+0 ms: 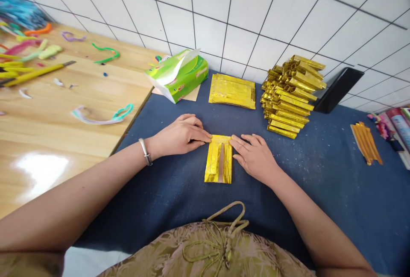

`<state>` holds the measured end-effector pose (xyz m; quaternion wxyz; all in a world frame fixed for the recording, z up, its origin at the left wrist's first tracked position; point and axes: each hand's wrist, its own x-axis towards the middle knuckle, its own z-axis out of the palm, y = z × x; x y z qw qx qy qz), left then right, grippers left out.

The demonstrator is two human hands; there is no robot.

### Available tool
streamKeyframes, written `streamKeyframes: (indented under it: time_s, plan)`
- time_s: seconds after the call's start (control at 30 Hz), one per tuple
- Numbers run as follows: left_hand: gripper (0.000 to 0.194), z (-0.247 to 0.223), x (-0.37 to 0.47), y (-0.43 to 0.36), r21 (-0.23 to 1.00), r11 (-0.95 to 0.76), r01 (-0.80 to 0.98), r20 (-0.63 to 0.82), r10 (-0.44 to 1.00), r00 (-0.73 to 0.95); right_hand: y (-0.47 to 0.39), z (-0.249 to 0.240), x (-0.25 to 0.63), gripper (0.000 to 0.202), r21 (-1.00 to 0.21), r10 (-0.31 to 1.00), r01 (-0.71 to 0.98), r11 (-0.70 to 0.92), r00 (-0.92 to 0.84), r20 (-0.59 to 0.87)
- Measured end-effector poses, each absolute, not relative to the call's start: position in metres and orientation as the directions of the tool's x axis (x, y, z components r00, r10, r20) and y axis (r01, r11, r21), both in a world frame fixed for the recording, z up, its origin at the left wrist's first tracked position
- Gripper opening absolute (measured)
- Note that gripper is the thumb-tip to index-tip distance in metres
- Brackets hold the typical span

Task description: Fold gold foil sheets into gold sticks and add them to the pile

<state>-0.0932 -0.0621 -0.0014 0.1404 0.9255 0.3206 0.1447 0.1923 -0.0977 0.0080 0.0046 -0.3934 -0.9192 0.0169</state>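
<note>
A folded piece of shiny gold foil paper lies on the dark blue cloth in front of me. A narrow brown strip of its backing shows through a slit down its middle. My left hand is at the paper's top left corner, fingers bent and close together, with the fingertips on the edge. At the top right corner, fingertips of my right hand touch the edge. That hand's fingers are stretched and spread, and its thumb rests beside the paper.
Beyond the paper lie a flat gold foil stack and a green tissue pack. A tall pile of folded gold strips stands right of them, beside a leaning black phone. Brown-gold strips lie far right. Pipe cleaners litter the wooden table.
</note>
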Motion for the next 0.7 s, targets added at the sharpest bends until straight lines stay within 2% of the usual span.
streamKeyframes:
  time_s: [0.3,0.7]
  plan:
    - [0.036,0.009,-0.095,-0.069,0.355,-0.744,0.566,0.11,0.634,0.765,-0.099,-0.002,0.195,0.047,-0.068,0.733,0.732,0.678,-0.68,-0.022]
    - [0.042,-0.001,-0.088,-0.073,0.345,-0.677,0.65,0.099,0.714,0.693,-0.1,-0.009,0.198,0.046,-0.08,0.716,0.712,0.698,-0.697,0.046]
